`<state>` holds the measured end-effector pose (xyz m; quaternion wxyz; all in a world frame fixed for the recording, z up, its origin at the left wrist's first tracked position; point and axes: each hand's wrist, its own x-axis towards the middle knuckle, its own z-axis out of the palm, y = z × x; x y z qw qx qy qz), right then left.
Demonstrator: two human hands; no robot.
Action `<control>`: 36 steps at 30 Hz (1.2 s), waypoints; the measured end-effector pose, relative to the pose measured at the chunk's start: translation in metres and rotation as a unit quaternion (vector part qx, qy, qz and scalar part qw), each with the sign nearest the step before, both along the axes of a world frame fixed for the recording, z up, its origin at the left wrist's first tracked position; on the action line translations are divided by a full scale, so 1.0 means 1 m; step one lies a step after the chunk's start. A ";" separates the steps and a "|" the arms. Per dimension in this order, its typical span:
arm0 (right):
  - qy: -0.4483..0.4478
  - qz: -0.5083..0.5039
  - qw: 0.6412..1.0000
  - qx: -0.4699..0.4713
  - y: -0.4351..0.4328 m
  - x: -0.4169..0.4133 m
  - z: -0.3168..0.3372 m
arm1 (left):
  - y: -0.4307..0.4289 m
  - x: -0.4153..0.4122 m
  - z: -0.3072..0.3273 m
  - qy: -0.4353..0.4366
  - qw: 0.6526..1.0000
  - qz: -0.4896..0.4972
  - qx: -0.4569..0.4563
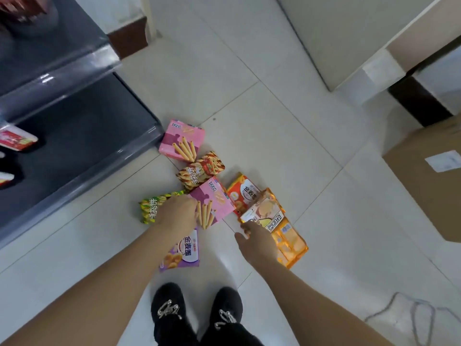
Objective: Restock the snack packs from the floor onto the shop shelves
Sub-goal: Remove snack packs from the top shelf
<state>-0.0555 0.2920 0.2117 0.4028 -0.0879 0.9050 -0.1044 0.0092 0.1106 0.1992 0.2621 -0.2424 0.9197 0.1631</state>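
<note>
Now grips pink box (pixel 214 203) by its near end in left hand (pixel 177 213), pinches near edge of cream-orange pack (pixel 264 213) in right hand (pixel 257 243), both in the pile on the floor (pixel 274 121), box's long axis pointing away-right, shelves (pixel 74 136) up-left, nearer left hand.

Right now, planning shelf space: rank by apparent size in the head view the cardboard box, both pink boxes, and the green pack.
1. cardboard box
2. far pink box, near pink box: alike
3. green pack, partly hidden

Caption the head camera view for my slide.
Left hand holds a pink biscuit-stick box, right hand a pale snack pack, beside the shelf.
</note>
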 end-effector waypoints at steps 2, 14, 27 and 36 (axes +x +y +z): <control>-0.028 -0.027 0.999 -0.004 -0.006 -0.002 -0.037 | -0.005 -0.005 -0.038 -0.005 1.000 -0.013 -0.003; -0.176 -0.363 0.912 -0.073 -0.036 -0.012 -0.238 | -0.014 -0.040 -0.245 -0.016 0.994 0.051 0.097; -0.034 -0.373 0.918 -0.133 -0.043 -0.026 -0.106 | -0.005 -0.005 -0.109 0.093 0.944 0.248 0.198; 0.020 -0.279 0.944 -0.175 -0.091 -0.018 0.102 | -0.016 0.042 0.109 0.240 0.876 0.372 0.190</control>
